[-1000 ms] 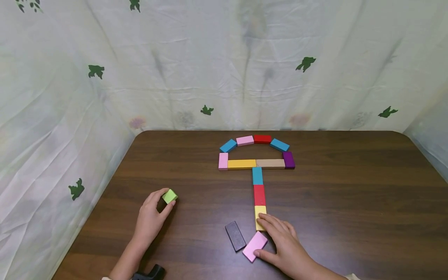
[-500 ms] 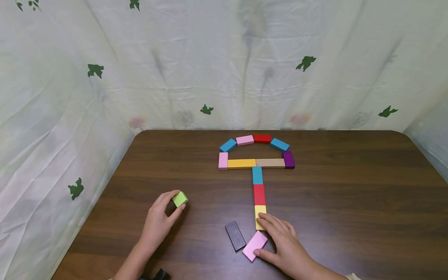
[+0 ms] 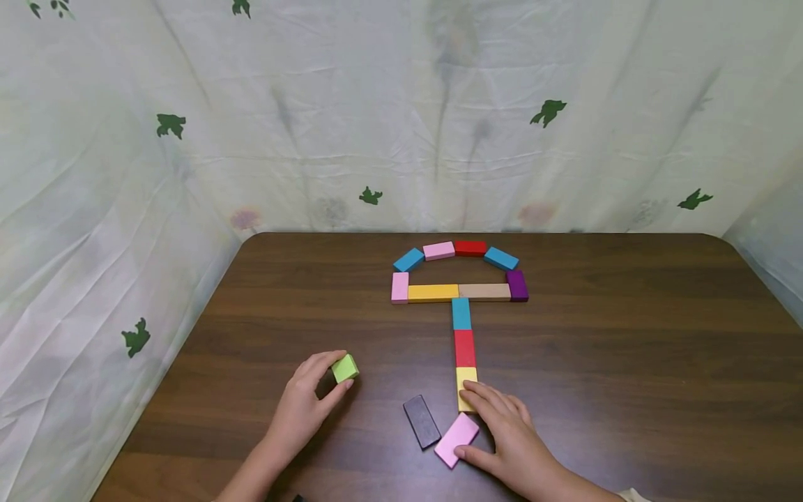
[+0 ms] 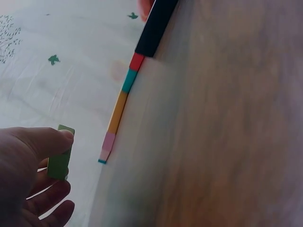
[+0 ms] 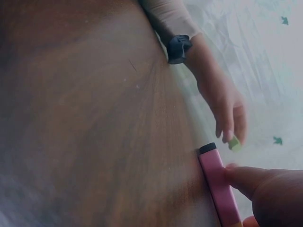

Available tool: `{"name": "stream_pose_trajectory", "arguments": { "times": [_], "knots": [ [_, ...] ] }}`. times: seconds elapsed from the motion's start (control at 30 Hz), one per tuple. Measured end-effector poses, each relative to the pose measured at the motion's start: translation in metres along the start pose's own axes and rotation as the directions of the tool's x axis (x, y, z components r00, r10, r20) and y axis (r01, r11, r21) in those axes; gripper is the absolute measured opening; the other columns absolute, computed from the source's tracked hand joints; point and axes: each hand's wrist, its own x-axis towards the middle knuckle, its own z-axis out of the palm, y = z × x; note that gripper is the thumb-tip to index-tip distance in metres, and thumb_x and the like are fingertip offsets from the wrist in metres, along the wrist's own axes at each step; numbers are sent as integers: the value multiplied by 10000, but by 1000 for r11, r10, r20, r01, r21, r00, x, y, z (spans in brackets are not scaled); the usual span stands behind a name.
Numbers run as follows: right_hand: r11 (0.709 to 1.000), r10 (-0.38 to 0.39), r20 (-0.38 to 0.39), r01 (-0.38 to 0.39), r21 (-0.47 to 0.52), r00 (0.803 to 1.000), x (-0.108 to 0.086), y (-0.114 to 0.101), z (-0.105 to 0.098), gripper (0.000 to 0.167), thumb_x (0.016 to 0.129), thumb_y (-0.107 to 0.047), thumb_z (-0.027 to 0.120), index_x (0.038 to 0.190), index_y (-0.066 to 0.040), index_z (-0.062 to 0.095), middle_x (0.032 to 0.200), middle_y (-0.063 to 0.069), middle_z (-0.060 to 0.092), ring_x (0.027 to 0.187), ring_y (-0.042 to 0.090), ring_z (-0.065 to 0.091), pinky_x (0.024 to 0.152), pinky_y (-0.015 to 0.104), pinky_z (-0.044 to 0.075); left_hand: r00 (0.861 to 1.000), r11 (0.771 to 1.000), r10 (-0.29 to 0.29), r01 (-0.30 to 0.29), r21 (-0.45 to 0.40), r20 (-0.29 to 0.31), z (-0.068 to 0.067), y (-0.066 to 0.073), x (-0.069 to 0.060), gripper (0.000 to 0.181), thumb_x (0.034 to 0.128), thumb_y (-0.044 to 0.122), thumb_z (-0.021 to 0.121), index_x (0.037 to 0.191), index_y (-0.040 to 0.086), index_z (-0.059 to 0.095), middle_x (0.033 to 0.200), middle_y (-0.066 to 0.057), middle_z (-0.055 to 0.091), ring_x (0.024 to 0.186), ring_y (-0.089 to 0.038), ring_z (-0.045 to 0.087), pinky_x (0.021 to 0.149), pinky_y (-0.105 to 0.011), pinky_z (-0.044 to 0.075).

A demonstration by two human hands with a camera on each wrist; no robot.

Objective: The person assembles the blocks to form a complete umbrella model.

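My left hand (image 3: 309,394) pinches a light green block (image 3: 345,368) between thumb and fingers. The left wrist view shows this block (image 4: 60,158) held above the table, against the curtain. My right hand (image 3: 517,446) lies at the near end of a line of blocks. Its fingertips rest on a yellow block (image 3: 465,390), while the thumb touches a tilted pink block (image 3: 456,440). Just left of the pink block lies a black block (image 3: 422,422). Beyond the yellow block, a red block (image 3: 465,348) and a teal block (image 3: 461,314) continue the line.
At the line's far end, an orange block (image 3: 433,293) and a tan block (image 3: 486,293) form a crossbar. Pink, blue, red and purple (image 3: 517,286) blocks arch behind it. A patterned white curtain (image 3: 401,125) hangs behind the brown table (image 3: 627,362).
My left hand has moved right and slightly nearer, carrying the light green block toward the black one. The right hand and the laid blocks have stayed in place.
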Motion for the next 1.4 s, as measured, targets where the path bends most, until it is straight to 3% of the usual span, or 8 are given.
{"name": "stream_pose_trajectory", "arguments": {
  "times": [0.23,0.87,1.4],
  "knots": [
    [1000,-2,0,2,1,1000,0,0,0,675,751,-490,661,1263,-78,505,1329,-2,415,1205,229,365,924,473,194,999,1000,21,-20,-16,45,9,7,-3,444,683,74,778,1095,86,616,1071,52,578,997,-137,523,789,-358,459],
    [1000,-18,-17,18,-3,1000,0,1,1,677,747,-481,670,1262,-74,505,1325,5,420,1200,233,369,915,472,202,982,998,-2,13,-59,190,27,16,-8,422,718,134,758,1116,97,623,1086,59,583,997,-112,511,806,-337,448],
    [999,-35,-30,35,-9,999,0,1,1,672,743,-465,682,1262,-76,505,1318,5,426,1199,224,370,909,474,210,977,998,35,-24,-55,211,35,16,-6,419,730,144,747,1126,98,617,1081,50,584,966,-106,494,776,-322,448]
  ]
}}
